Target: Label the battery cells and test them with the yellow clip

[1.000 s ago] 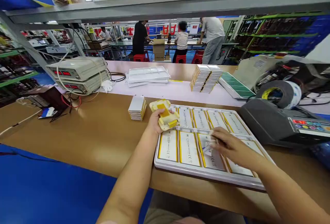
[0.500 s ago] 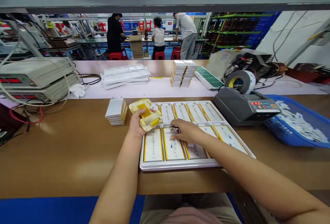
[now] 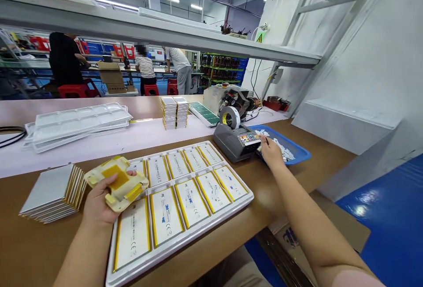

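Note:
My left hand [image 3: 101,201] is wrapped round a cream-coloured fixture [image 3: 127,192] with an amber patch, over the left end of a white tray [image 3: 211,229]. Flat white battery packs [image 3: 165,216] with yellow edges lie in two rows in that tray. My right hand [image 3: 271,151] is beside the front of a grey tape dispenser [image 3: 235,142], near the blue basket. Its fingers pinch a thin dark tool [image 3: 267,139], seen only in part. A roll of tape [image 3: 235,118] sits on top of the dispenser.
Stacked packs [image 3: 49,190] stand at the left, more [image 3: 170,113] behind the tray. White empty trays [image 3: 79,121] lie back left. A blue basket [image 3: 302,154] holds white scraps. A metal shelf beam [image 3: 165,40] crosses above. People stand and sit at a far bench.
The view has turned to the right. My right hand has moved from above the battery tray to the tape dispenser. My left hand still holds the fixture.

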Tool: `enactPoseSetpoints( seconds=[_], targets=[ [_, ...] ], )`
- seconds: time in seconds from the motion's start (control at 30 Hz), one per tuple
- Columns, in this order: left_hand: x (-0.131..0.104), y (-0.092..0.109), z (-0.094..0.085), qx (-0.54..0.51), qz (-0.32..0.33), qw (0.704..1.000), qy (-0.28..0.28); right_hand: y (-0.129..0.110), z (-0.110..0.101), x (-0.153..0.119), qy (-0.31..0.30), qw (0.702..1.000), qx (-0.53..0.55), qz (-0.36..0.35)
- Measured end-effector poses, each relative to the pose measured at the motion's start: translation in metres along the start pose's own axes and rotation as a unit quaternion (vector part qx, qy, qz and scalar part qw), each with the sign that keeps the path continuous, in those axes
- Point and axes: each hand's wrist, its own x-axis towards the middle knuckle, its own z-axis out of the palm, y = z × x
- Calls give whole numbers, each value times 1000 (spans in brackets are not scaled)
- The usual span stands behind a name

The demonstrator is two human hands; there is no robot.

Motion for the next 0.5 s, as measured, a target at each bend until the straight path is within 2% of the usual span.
enactPoseSetpoints(
  seconds=[0.1, 0.17, 0.3, 0.4, 0.5],
  targets=[
    [5, -2, -8, 5, 9, 999, -51, 12, -11, 16, -106, 988, -113, -8],
    [6, -3, -12, 4, 19, 998, -65, 10, -14, 21, -131, 979, -158, -6],
    [2, -1, -4, -4, 10, 1000, -23, 6, -16, 25, -160, 976, -151, 3],
    [-6, 3, 7, -3, 7, 1000, 20, 10, -15, 15, -167, 980, -106, 5],
    [-11, 5, 12, -18, 24, 999, 40, 17, -6, -12, -98, 994, -13, 37]
  ],
)
